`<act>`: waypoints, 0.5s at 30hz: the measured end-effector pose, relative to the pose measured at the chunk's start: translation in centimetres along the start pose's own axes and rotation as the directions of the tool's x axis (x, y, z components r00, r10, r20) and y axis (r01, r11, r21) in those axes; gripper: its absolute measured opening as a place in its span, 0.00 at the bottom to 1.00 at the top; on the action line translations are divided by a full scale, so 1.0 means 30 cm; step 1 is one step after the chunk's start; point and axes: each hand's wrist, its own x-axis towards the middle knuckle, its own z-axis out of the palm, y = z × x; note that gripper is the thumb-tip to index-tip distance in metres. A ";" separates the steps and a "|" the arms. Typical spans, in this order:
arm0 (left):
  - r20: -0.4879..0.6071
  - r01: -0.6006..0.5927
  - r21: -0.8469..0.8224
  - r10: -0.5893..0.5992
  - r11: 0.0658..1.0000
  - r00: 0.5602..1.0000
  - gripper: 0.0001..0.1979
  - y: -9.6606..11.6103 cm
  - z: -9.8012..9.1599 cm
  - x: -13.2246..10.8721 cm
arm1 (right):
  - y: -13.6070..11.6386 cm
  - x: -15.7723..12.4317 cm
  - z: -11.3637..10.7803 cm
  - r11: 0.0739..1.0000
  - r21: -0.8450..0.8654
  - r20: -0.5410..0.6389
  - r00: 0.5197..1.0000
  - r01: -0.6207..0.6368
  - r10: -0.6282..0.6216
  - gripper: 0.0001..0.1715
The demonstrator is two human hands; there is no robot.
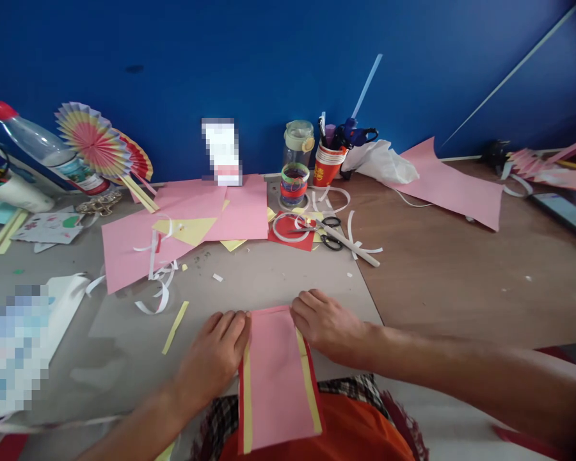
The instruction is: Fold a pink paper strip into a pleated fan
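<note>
Both hands at the far end of the pink paper panel (pixel 274 378), which sits near and central, its near end reaching over the person's lap; the left hand (pixel 221 346) has fingers curled closed on the far left corner, the right hand (pixel 324 320) bunched tight on the far right one, thumbs too hidden to read; gripping opposite corners looks like a way of keeping the panel square and taut; yellow strips (pixel 310 390) run down both sides, inside a red edging (pixel 241 410).

Beyond, black-handled scissors (pixel 331 241) lie right of centre, within easy reach; pens stand in a red paper cup (pixel 327 165), presumably to stay upright and handy, beside a clear drinking bottle (pixel 295 173); pink sheets (pixel 187 205) spread far left, white paper curls (pixel 163 301) scattered nearer.

The surface is a grey mat (pixel 278 275) over a brown wood-grain tabletop (pixel 441 288), bare wood showing right; far behind stands a blue wall (pixel 288 64), a pleated paper fan (pixel 93 144) before it at left.
</note>
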 end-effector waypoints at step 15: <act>0.260 0.211 -0.379 -0.115 0.901 0.959 0.27 -0.069 -0.025 -0.019 | -0.021 0.007 0.011 0.987 0.103 -0.011 0.992 -0.126 0.128 0.04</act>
